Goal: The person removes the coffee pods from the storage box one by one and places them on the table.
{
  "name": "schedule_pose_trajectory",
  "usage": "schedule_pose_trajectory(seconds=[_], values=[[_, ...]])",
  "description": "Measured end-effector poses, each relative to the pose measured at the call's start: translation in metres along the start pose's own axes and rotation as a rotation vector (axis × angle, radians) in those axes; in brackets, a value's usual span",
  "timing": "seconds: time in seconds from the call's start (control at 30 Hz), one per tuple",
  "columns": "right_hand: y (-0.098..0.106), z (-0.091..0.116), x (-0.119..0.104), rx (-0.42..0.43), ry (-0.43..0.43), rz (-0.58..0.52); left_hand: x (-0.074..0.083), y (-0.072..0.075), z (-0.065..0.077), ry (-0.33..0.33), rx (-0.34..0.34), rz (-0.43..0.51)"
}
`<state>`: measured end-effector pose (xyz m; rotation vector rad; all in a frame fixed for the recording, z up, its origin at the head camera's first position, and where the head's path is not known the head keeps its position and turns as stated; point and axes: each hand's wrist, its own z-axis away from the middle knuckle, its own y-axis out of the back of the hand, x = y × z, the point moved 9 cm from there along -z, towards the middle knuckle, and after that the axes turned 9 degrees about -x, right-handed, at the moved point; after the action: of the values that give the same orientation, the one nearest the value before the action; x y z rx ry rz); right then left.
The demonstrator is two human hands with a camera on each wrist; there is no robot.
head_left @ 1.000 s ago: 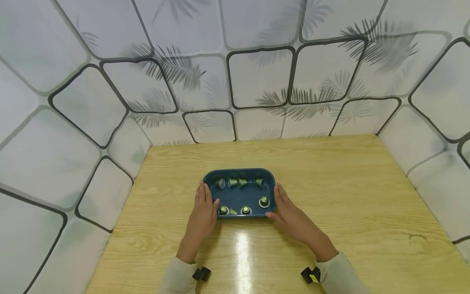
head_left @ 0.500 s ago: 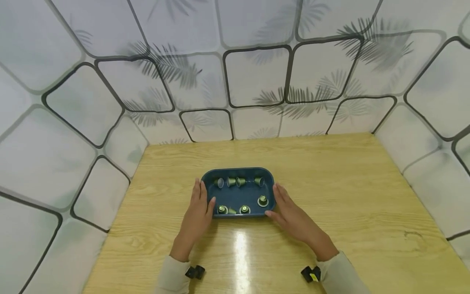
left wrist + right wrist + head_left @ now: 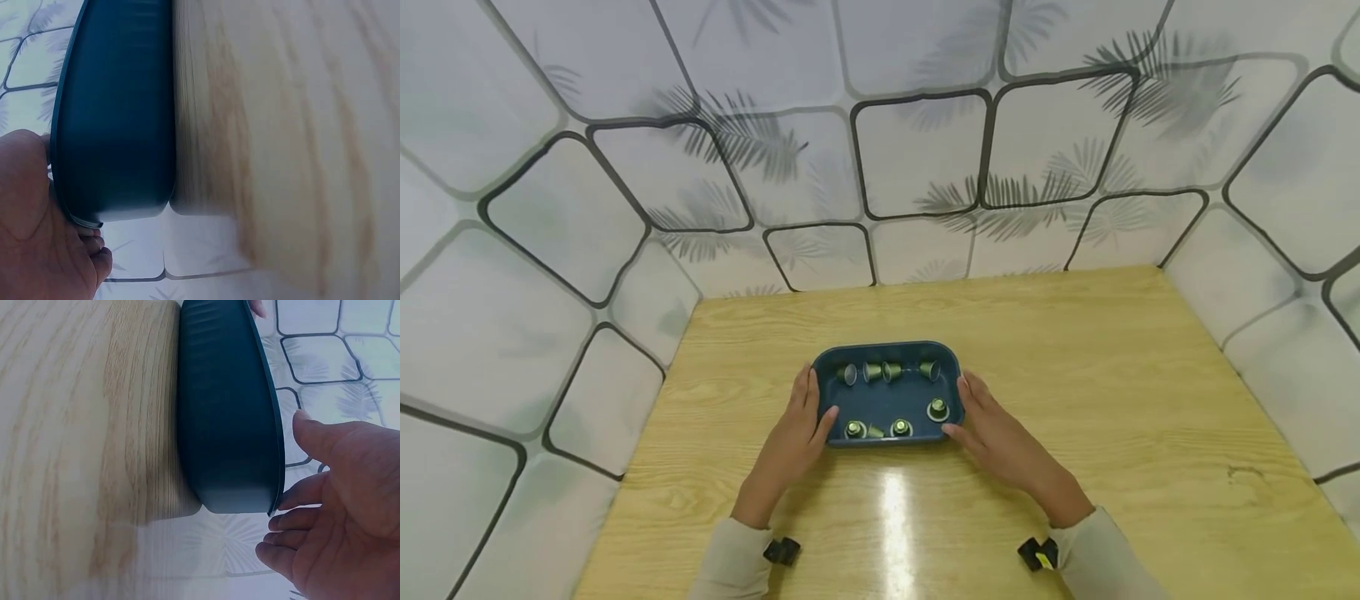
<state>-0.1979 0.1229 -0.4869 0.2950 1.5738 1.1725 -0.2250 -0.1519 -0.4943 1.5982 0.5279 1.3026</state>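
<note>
A dark blue rectangular tray (image 3: 880, 441) stands on the wooden table in the head view. Small green coffee capsules lie in it: several on their sides along the back wall, others at the front and one upright at the right (image 3: 937, 408). My left hand (image 3: 790, 433) rests against the left end, fingers straight along the outside and thumb at the near corner. On the opposite end, my right hand (image 3: 996, 437) touches the rim with extended fingertips. In the right wrist view, its thumb (image 3: 309, 431) stands apart from the tray wall.
The light wooden table (image 3: 1075, 358) stretches around the tray on all sides. White patterned walls (image 3: 925, 158) close in the back and both sides. Black wrist cameras (image 3: 782, 551) sit at the beige sleeves.
The left hand's forearm has swung outward to the left, and its thumb has drawn back from over the tray's near-left corner. The tray and right hand stay nearly in place.
</note>
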Motion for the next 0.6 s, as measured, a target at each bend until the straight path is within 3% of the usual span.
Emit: schedule_pose_trajectory(seconds=[0.1, 0.37, 0.47, 0.6], values=[[0.005, -0.002, -0.005, 0.033, 0.006, 0.077, 0.001, -0.001, 0.0, 0.011, 0.011, -0.018], [0.024, -0.013, -0.031, 0.218, 0.066, 0.365, 0.003, 0.0, 0.0, 0.006, 0.021, -0.067], [0.023, -0.021, -0.039, 0.186, 0.08, 0.421, 0.004, -0.001, -0.001, 0.01, 0.005, -0.09], [0.016, -0.036, -0.049, 0.07, 0.098, 0.487, 0.002, -0.002, -0.001, 0.029, -0.017, -0.097]])
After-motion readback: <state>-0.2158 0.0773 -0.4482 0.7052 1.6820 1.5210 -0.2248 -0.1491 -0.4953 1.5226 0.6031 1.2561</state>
